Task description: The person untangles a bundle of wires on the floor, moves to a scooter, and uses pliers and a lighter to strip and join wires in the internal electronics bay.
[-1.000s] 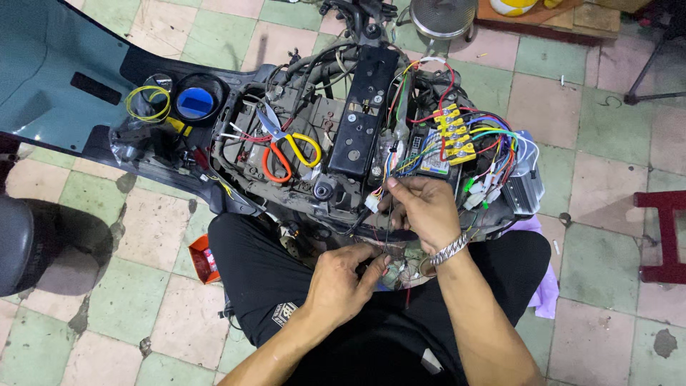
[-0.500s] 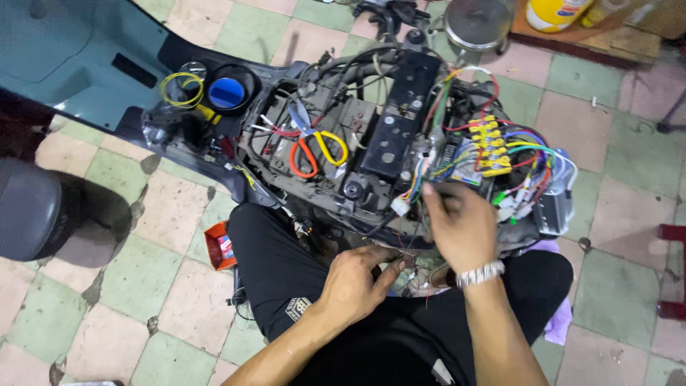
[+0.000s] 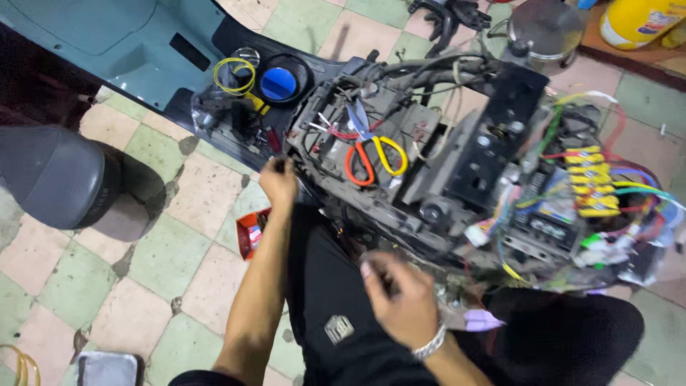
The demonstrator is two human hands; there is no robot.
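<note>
Two hands work at the near edge of the stripped scooter frame (image 3: 429, 193), which lies across the tiled floor (image 3: 179, 214). To do this step well, steady the frame with one hand, trace each lead before pulling, and keep loose wires away from the sharp bracket edges.

The left hand (image 3: 280, 182) reaches to the frame edge; its fingers (image 3: 275, 166) are curled and touch a dark part there, but whether they grip it cannot be told. Just beyond these fingers lie the orange-and-yellow scissors (image 3: 371, 154) on top of the frame.

The right hand (image 3: 400, 300), with a metal bracelet (image 3: 431, 344) at the wrist, sits below the frame. Its fingers (image 3: 375, 275) are loosely bent and blurred; no object shows clearly within them. Beyond and to the right of these fingers hangs the bundle of coloured wires (image 3: 593, 193). A small red box (image 3: 251, 232) lies on the floor beside the left forearm.
</note>
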